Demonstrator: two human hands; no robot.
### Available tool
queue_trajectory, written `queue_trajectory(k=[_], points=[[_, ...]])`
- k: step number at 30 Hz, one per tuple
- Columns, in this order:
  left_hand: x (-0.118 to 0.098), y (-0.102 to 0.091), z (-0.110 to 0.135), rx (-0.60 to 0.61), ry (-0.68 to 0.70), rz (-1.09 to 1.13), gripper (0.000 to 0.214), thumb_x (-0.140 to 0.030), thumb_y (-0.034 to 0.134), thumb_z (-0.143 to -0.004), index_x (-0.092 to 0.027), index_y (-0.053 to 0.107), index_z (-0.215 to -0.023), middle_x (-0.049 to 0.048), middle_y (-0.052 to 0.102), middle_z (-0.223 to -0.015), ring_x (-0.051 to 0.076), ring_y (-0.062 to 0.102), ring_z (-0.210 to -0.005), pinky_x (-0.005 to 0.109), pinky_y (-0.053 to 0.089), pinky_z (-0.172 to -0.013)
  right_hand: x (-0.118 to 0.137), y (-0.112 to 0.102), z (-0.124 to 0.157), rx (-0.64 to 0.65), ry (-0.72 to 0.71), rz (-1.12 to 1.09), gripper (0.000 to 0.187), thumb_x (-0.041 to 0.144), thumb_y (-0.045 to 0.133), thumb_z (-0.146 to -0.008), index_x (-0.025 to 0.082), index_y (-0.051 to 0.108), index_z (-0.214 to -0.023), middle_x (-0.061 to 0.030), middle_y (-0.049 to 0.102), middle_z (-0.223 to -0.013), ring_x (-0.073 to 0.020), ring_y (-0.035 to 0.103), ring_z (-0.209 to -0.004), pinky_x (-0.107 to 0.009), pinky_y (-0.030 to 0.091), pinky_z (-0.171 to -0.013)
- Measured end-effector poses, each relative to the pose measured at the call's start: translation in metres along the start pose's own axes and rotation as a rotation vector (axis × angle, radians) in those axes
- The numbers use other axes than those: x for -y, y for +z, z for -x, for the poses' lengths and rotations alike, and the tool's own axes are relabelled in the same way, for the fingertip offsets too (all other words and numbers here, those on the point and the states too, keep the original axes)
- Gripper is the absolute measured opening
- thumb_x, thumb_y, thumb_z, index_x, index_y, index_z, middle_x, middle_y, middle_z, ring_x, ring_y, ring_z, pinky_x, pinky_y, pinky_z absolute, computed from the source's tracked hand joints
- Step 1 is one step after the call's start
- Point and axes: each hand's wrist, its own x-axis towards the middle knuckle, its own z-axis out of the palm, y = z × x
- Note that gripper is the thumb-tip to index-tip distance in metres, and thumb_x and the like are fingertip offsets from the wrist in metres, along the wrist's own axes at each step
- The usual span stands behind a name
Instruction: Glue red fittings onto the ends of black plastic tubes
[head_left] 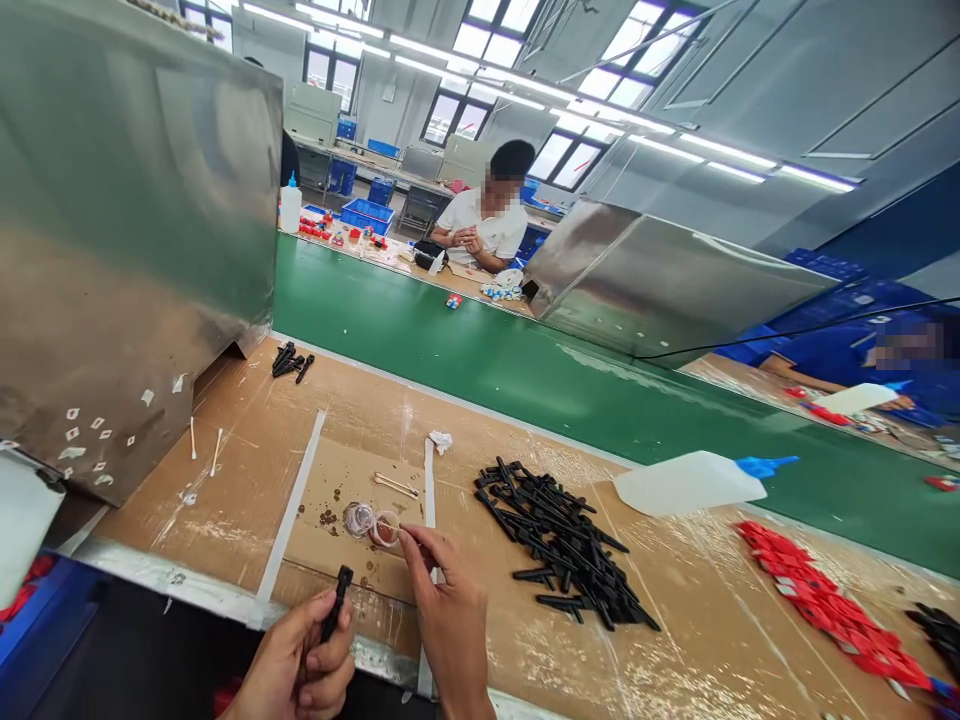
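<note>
My left hand [304, 655] is closed around a small black plastic part [341, 590], held upright at the table's front edge. My right hand [446, 590] pinches a thin cotton swab [394, 528], its tip at a small round tub [385, 530] of reddish-brown stuff. Whether the tip touches the contents cannot be made out. Beside that tub is a clear round lid or second tub [358, 519]. Both sit on a stained cardboard sheet [315, 540], where a pair of cotton swabs [396, 485] also lies.
Right of my hands is a heap of black parts [562, 540]. Beyond it lie a white bottle [690, 484] with a blue nozzle and red parts [832, 605]. A green belt [465, 340] crosses behind the table. A metal panel [135, 250] stands left. Co-workers sit across the belt.
</note>
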Motion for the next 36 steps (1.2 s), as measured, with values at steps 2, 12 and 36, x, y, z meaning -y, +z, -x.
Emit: queue_trajectory(k=[2,12,36], points=[[0.0,-0.001,-0.002,-0.004,0.007,0.019,0.042,-0.05,0.079,-0.071,-0.018,0.053,-0.077,-0.0126,0.031,-0.046,0.0,0.013,-0.032,0.013,0.011,-0.032,0.004,-0.002,-0.003,-0.015,-0.063,0.041,0.021,0.036,0.056,-0.096,0.021,0.071,-0.096,-0.0046,0.07,-0.093,-0.0169,0.064,-0.084,-0.025,0.05,-0.074],[0.001,0.001,-0.004,-0.105,-0.005,0.049,0.041,-0.049,0.078,-0.072,-0.017,0.055,-0.079,-0.0118,0.029,-0.048,0.0,0.015,-0.034,0.013,0.009,-0.034,0.012,-0.015,-0.001,-0.16,-0.226,0.186,0.011,0.028,0.06,-0.096,0.02,0.067,-0.097,-0.001,0.068,-0.091,-0.0106,0.063,-0.083,-0.017,0.047,-0.08],[0.002,0.006,-0.001,-0.183,-0.002,-0.014,0.041,-0.052,0.074,-0.073,-0.017,0.055,-0.08,-0.0118,0.027,-0.048,0.001,0.015,-0.036,0.016,0.008,-0.037,0.001,-0.014,0.027,-0.177,0.011,0.011,0.011,0.031,0.065,-0.091,0.021,0.069,-0.093,-0.0011,0.068,-0.093,-0.0142,0.063,-0.084,-0.023,0.048,-0.079]])
